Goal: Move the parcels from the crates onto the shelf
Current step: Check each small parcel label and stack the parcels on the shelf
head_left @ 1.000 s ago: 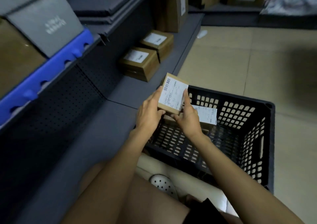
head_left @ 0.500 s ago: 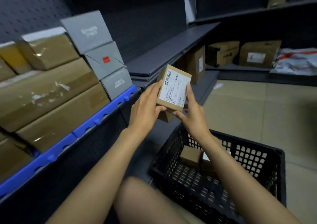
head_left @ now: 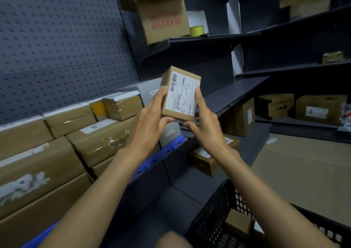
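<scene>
We hold a small brown parcel (head_left: 180, 94) up in the air with both hands, its white label facing us. Our left hand (head_left: 152, 118) grips its left side, thumb curled under the bottom edge. Our right hand (head_left: 203, 122) pinches its right side the same way. The parcel is high above the black crate (head_left: 214, 221), which has another small box (head_left: 240, 224) inside. Left of the parcel, big brown boxes (head_left: 57, 149) fill the blue-edged shelf (head_left: 161, 154)

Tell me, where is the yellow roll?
In the head view, the yellow roll sits on an upper shelf near the top middle, just right of the tilted cardboard box with red letters.
</scene>
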{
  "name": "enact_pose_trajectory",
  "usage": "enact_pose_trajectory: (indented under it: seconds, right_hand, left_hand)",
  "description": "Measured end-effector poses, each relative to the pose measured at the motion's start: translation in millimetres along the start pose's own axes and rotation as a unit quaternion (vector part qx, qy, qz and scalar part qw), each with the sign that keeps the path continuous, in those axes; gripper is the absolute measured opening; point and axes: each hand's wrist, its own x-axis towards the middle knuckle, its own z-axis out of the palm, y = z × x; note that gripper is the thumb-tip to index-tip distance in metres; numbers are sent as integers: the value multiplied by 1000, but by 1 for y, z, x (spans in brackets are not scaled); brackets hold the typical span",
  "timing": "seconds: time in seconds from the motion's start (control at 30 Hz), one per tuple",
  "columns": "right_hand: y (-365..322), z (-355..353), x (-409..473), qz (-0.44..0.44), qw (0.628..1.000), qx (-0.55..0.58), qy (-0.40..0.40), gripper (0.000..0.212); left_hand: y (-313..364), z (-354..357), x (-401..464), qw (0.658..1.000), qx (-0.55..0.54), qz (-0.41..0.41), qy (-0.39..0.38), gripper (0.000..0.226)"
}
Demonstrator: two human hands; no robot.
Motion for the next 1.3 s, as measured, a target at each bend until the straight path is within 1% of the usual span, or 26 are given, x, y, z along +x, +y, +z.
enact_pose_trajectory:
  seconds: [0.23, 0.37, 0.47, 0.53, 0.6, 0.67, 0.77, 0.83, 1.0, 1.17, 1.3]
  right_hand:
    - [-69, 32, 48, -122, 991, -5, -44, 100]
    - [-94, 55, 73, -186, 978, -3, -96, 94]
    - [-106, 71, 91, -214, 967, -18, -139, 90]
    - [-111, 82, 105, -214, 959, -50, -179, 86]
    - [-117, 94, 118, -214, 949, -82, -217, 82]
    - [-122, 106, 131, -212, 942, -82, -248, 79]
    - [-124, 121, 148, -212, 936, -77, -271, 75]
    - [-124, 128, 153, -213, 933, -75, -281, 71]
    - [-113, 142, 158, -206, 927, -78, -304, 59]
    - [-102, 151, 158, -198, 928, -84, -304, 54]
    - [-96, 158, 160, -200, 926, -105, -301, 55]
  left_hand:
    - [-34, -84, -3, 994, 81, 1, 70, 94]
    - [-61, -115, -6, 986, 131, -31, 94, 86]
    - [-78, -127, -9, 983, 147, -61, 95, 87]
    - [-89, -132, -11, 979, 164, -86, 89, 88]
    - [-100, -136, -13, 975, 179, -102, 88, 85]
    - [-112, -139, -15, 971, 191, -116, 87, 80]
    - [-127, -139, -17, 967, 197, -136, 81, 77]
    - [-134, -136, -18, 966, 198, -154, 69, 75]
    - [-142, -122, -17, 955, 218, -202, 10, 68]
    - [-142, -114, -12, 943, 249, -220, -26, 64]
    - [-142, -112, -10, 935, 268, -226, -49, 63]
